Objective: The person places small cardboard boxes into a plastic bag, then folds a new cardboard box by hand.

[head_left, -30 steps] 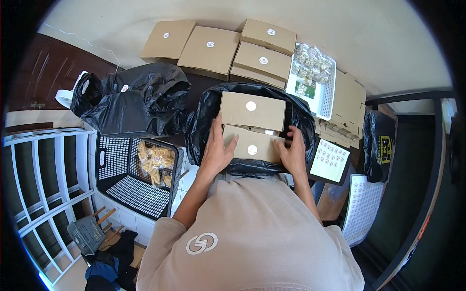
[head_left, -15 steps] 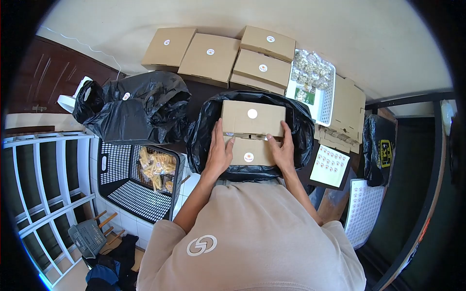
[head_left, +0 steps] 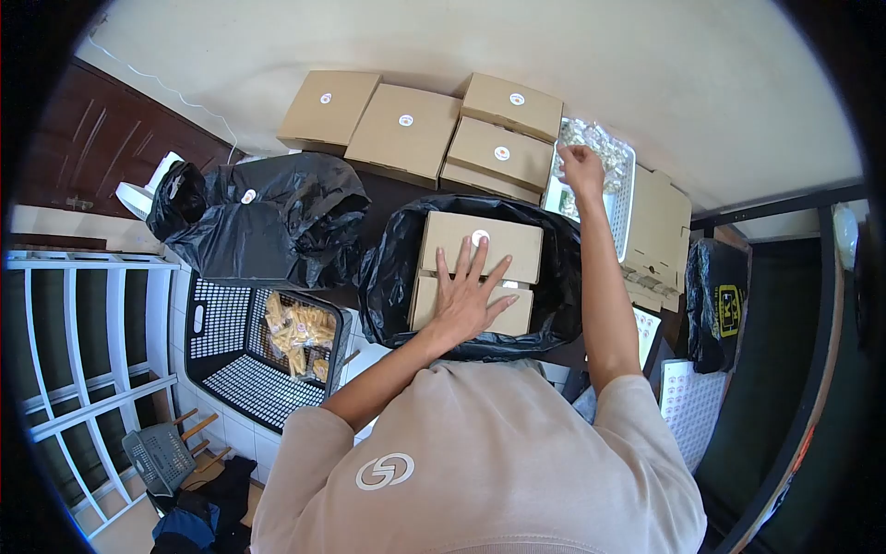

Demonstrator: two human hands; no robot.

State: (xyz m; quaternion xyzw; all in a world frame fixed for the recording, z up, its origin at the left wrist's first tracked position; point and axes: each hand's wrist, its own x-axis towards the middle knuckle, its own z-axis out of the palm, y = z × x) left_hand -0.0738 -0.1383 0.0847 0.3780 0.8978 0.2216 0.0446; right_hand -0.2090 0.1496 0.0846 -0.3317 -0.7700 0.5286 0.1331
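Note:
Two brown cardboard boxes, a back one (head_left: 519,247) and a front one (head_left: 512,314), lie side by side in an open black plastic bag (head_left: 380,300). My left hand (head_left: 466,294) rests palm down across both, its fingers spread and partly over the round sticker on the back box. Up at the right, my right hand (head_left: 583,170) is above a white plastic basket (head_left: 626,203) that holds small clear packets (head_left: 604,146). Its fingers are curled together, and anything between them is too small to make out.
Closed stickered boxes (head_left: 403,134) line the wall. A full black bag (head_left: 254,226) stands left of the open one. Below it, a black crate (head_left: 263,379) holds yellow packets (head_left: 300,332). Flat cardboard (head_left: 657,222) and sticker sheets (head_left: 692,406) are at the right.
My right hand has left the boxes and moved up and right to the white basket. My left hand has shifted from the boxes' left side onto their tops.

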